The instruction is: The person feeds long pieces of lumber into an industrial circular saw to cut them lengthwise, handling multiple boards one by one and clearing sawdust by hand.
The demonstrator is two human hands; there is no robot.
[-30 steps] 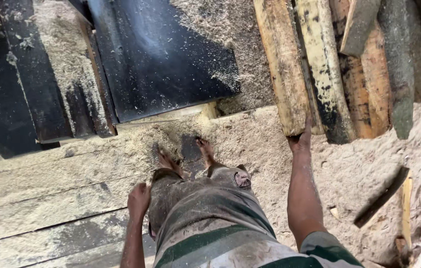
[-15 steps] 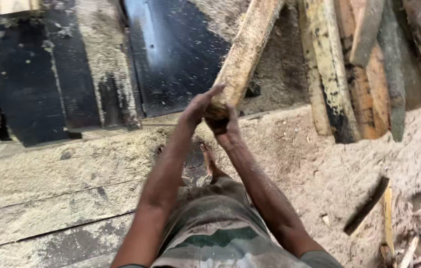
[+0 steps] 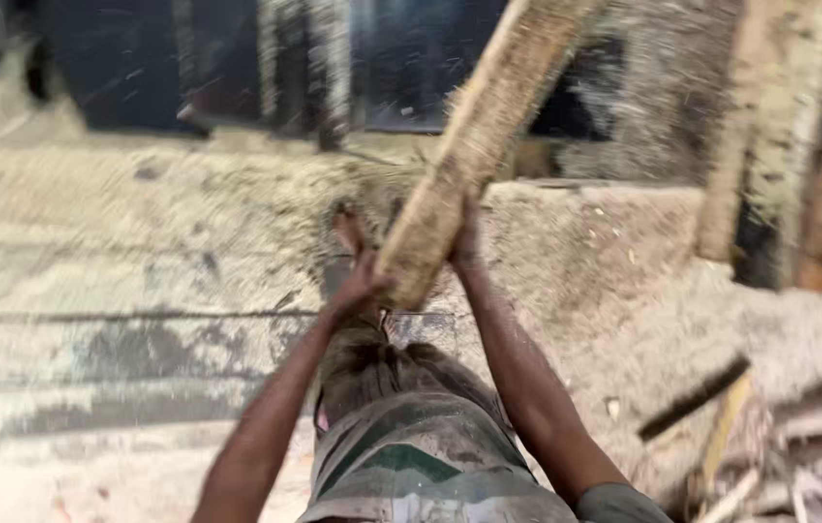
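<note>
I see my left hand [image 3: 361, 281] and right hand [image 3: 464, 237] closed around the low end of a long, rough, tan wooden plank [image 3: 474, 145]. The plank points up and to the right, away from me, above the dusty floor [image 3: 140, 291].

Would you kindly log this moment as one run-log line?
left hand: gripping wooden slab | right hand: gripping same end | slab: tilted up-right | floor: sawdust-covered
</note>
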